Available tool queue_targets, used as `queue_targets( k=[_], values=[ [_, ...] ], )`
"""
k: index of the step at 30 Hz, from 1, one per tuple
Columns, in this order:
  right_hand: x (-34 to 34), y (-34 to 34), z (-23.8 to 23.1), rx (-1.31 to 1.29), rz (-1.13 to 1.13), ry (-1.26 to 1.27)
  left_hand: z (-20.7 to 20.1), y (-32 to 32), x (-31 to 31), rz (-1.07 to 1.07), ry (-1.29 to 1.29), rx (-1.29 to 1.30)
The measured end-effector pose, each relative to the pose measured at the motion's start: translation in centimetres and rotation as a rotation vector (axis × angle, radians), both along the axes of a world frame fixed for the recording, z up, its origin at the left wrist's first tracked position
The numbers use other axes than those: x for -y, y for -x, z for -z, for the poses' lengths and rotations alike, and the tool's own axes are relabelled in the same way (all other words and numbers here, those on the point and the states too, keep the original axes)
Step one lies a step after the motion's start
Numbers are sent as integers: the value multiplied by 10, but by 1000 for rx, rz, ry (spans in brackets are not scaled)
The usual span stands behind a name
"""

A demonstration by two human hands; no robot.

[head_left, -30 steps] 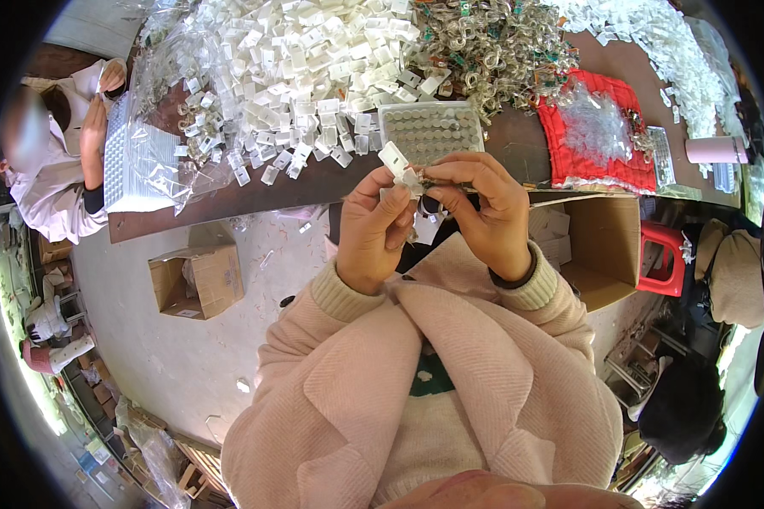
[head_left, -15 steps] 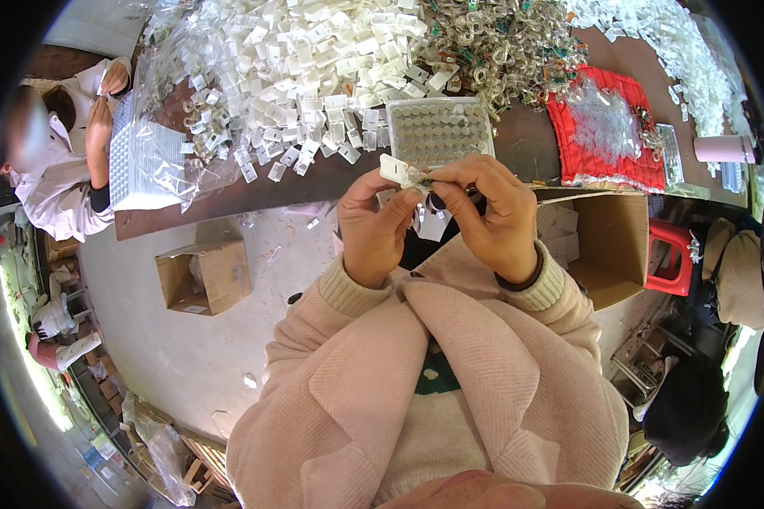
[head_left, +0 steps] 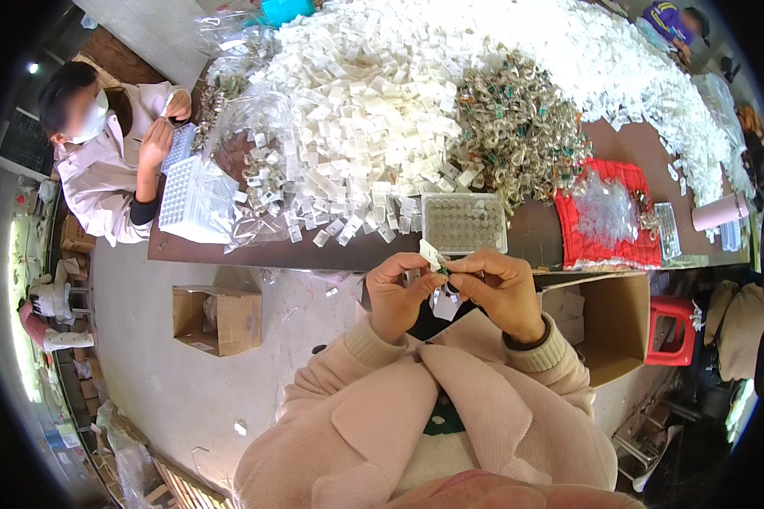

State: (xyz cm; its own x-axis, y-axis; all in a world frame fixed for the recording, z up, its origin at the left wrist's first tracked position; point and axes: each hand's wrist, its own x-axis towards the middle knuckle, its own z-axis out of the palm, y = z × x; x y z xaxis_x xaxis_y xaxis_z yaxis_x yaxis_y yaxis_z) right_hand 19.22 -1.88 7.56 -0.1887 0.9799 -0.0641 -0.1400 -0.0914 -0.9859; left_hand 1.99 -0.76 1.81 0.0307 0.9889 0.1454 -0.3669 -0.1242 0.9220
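Observation:
Both hands meet in front of my chest, just off the table's near edge. My left hand (head_left: 396, 297) pinches a small white plastic tag (head_left: 431, 253) that stands up above the thumb and finger. My right hand (head_left: 502, 293) has thumb and forefinger pressed together against the tag's lower end. A tiny dark, greenish piece (head_left: 444, 271) shows between the fingertips; its kind is too small to tell. Below them a white flap (head_left: 446, 304) shows; whether it is held is unclear. Beyond the hands, a clear tray (head_left: 502, 229) of small round pieces lies at the table edge.
A large heap of white plastic tags (head_left: 356, 127) covers the table, beside a pile of small metallic clips (head_left: 518, 127). To the right lie a red cloth (head_left: 577, 242) and a pink cylinder (head_left: 720, 212). Cardboard boxes (head_left: 239, 322) stand below. A co-worker (head_left: 102, 187) sits at left.
The view has tilted up, so more of the table shows and my hands sit lower in the picture. The white tag has turned more upright between my fingers.

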Motion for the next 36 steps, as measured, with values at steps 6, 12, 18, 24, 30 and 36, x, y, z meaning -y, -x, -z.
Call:
queue_targets(
  k=[6,12,18,24,30,36],
  values=[
    [2,12,4,78,92,-210,-3,-6,3,-135,-60,8],
    [2,30,7,528,291,-516,-5,-14,10,-249,-46,-12],
    [0,38,8,470,299,-479,-4,-11,10,-145,63,220],
    [2,44,5,262,347,-332,-4,-13,8,-185,1,231],
    [-1,34,4,232,309,-343,-5,-7,11,-122,-18,225],
    [-9,36,5,10,171,-160,-8,-2,7,-42,87,381]
  ],
)
